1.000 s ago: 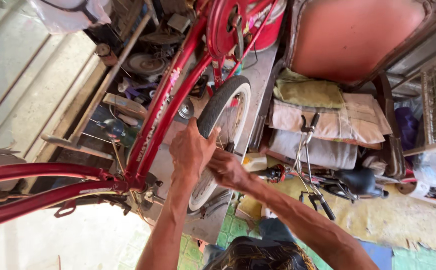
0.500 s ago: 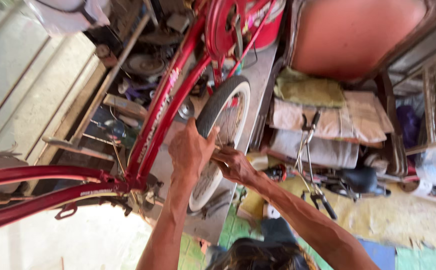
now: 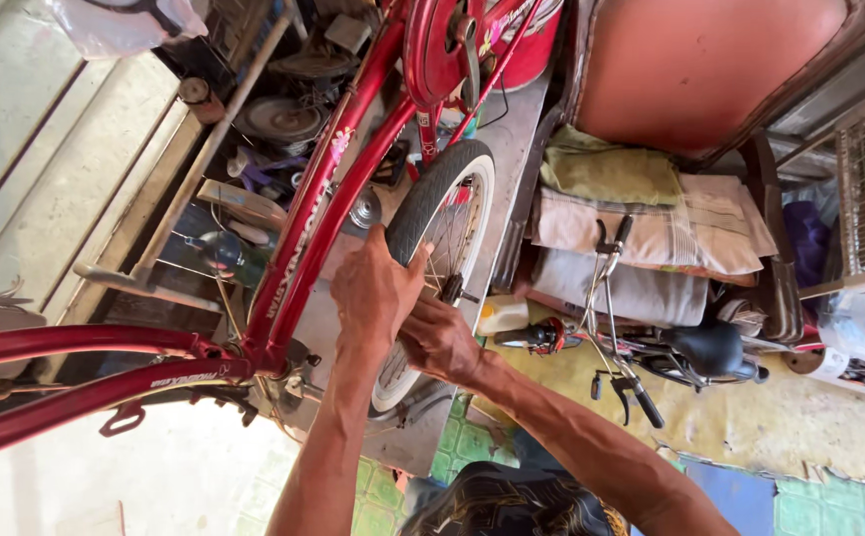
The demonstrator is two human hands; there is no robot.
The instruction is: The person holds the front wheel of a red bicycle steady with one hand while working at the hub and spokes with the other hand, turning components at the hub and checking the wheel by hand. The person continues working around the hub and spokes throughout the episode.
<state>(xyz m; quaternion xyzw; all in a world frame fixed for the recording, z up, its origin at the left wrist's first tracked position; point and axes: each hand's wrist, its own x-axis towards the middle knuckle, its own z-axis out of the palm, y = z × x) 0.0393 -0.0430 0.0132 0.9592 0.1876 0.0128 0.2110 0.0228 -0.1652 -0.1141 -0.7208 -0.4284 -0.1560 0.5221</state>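
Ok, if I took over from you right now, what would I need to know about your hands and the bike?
Left hand: palm on the black tyre of the wheel, fingers over its edge.
Right hand: at the spokes by the hub, just under the left; what it grips is hidden.
The red bike frame is upside down, and the wheel sits in it.
Done: cannot tell from here.
Left: whatever the hands are working on at the wheel; both are on it.
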